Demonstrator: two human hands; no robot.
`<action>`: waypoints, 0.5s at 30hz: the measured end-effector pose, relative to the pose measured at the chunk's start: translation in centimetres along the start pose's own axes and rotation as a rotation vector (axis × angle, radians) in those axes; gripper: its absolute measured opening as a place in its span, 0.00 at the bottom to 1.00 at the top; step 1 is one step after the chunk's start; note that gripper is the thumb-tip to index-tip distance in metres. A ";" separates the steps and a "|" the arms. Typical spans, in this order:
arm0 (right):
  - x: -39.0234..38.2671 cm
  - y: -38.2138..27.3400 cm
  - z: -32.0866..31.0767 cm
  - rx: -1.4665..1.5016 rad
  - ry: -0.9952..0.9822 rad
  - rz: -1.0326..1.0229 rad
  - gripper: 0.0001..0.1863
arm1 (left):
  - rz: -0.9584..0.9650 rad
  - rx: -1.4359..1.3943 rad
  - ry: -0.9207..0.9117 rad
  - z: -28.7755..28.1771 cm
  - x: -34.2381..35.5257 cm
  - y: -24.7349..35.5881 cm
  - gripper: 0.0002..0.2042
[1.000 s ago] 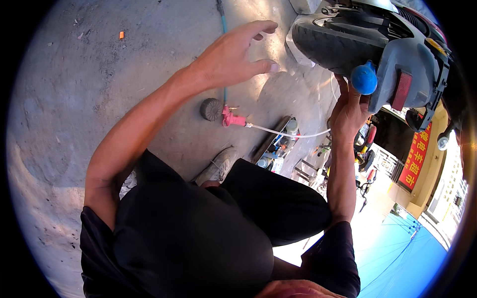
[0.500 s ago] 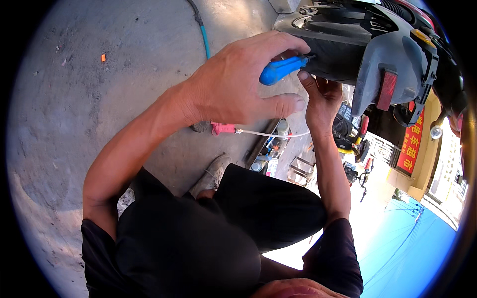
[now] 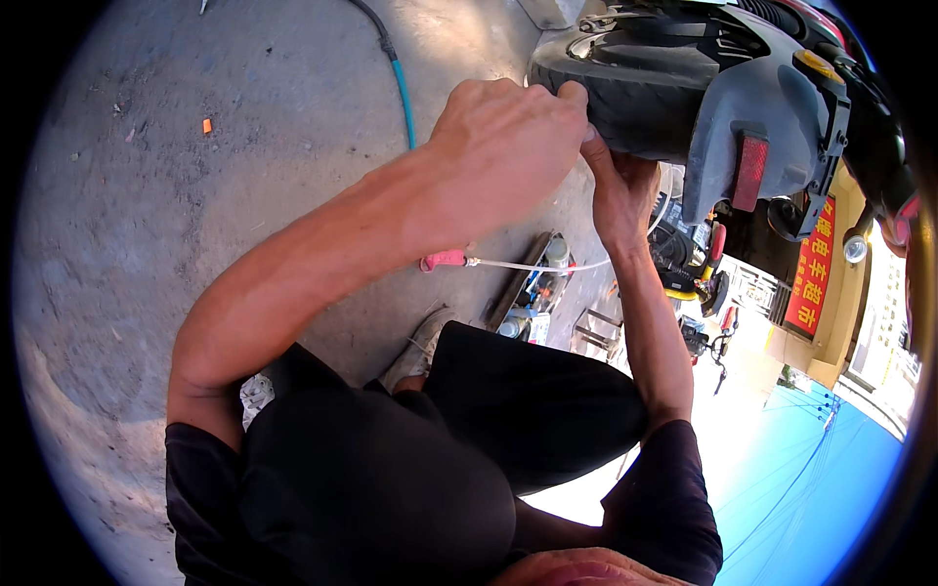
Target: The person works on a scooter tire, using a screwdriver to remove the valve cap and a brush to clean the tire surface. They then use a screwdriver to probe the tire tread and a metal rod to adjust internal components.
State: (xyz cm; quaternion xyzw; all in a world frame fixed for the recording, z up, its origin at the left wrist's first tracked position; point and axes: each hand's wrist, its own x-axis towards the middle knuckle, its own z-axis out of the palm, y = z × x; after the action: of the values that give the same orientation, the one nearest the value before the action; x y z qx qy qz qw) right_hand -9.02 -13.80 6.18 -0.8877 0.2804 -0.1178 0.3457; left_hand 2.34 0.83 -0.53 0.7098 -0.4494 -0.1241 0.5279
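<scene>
A scooter's black tire (image 3: 645,112) is at the upper right, below its grey rear fender (image 3: 757,127) with a red reflector (image 3: 750,173). My left hand (image 3: 508,146) is closed at the tire's tread, its back toward me. It covers the blue-handled tool that showed there half a second ago; the tool's tip is hidden. Just right of it, my right hand (image 3: 625,195) presses against the tire's underside in view. Its thumb reaches up beside my left fingers, while its other fingers curl in and are partly hidden.
A teal hose (image 3: 404,103) lies on the concrete floor (image 3: 244,186). A pink fitting (image 3: 445,260) with a thin pale hose sits below my left forearm. Beyond it stands a tray (image 3: 518,283) with bottles. Another vehicle (image 3: 684,249) is behind my right wrist.
My left hand has turned and closed over the blue-handled tool, hiding it. Before, its fingers and thumb were spread around the handle. My right hand stays at the tire, shifted only slightly.
</scene>
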 end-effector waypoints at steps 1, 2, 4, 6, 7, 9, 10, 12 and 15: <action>0.0 0.0 0.0 0.002 0.004 0.002 0.29 | 0.006 0.005 0.006 0.1 0.0 -0.1 0.11; 0.1 0.1 0.0 0.005 0.004 0.001 0.29 | -0.001 0.002 -0.006 0.2 0.0 -0.1 0.12; 0.3 0.1 0.1 0.012 0.010 -0.008 0.29 | -0.016 -0.002 -0.030 0.2 0.1 -0.1 0.15; 0.3 0.1 0.4 0.021 0.025 -0.024 0.29 | -0.011 -0.017 -0.020 0.1 0.0 -0.1 0.16; 0.3 -0.2 0.5 0.011 0.032 -0.015 0.29 | -0.009 -0.025 -0.015 0.1 -0.1 -0.1 0.16; 0.3 -0.7 0.7 -0.012 0.048 0.008 0.29 | -0.011 -0.023 -0.005 -0.1 -0.3 0.1 0.16; 0.3 -0.9 0.9 0.004 0.059 0.004 0.29 | -0.012 -0.022 0.000 -0.2 -0.4 0.1 0.16; 0.3 -1.0 1.3 0.039 0.078 -0.005 0.28 | -0.002 -0.024 0.011 0.1 -0.5 0.0 0.13; 0.4 -0.9 1.5 0.008 0.132 -0.015 0.28 | -0.006 0.003 -0.036 -0.3 -0.6 0.1 0.10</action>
State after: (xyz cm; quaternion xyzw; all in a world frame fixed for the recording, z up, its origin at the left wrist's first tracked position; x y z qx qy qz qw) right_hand -7.71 -12.69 5.64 -0.8788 0.2953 -0.1796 0.3291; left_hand 2.13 1.44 -0.47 0.7097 -0.4570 -0.1379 0.5181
